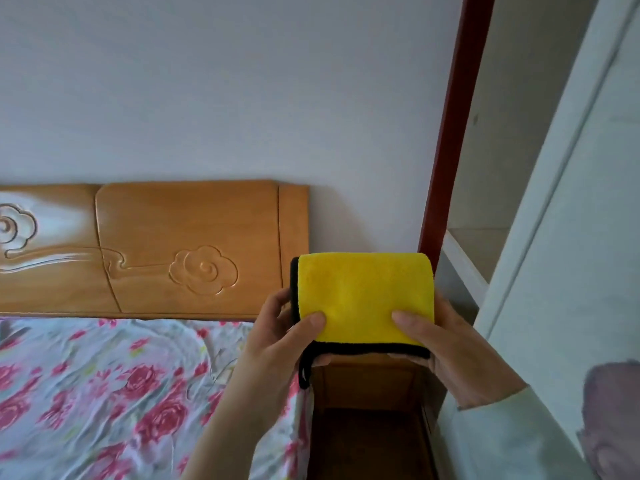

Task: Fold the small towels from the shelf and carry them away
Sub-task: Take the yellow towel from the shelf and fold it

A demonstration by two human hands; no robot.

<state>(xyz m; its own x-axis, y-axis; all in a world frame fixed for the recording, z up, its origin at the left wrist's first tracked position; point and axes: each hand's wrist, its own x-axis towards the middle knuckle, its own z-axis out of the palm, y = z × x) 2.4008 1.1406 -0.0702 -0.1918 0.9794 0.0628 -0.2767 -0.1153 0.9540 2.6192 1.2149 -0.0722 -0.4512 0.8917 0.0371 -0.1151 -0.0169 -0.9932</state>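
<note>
bridging left grip (pixel 277 337), right grip (pixel 446 344): towel (pixel 363 296)

Both hands are raised side by side, the left hand (pixel 284 336) on a bare forearm and the right hand (pixel 450 348) coming out of a pale sleeve (pixel 502 434), each pinching a lower corner of the folded yellow towel (pixel 363 292), thumb in front and fingers behind.
</note>
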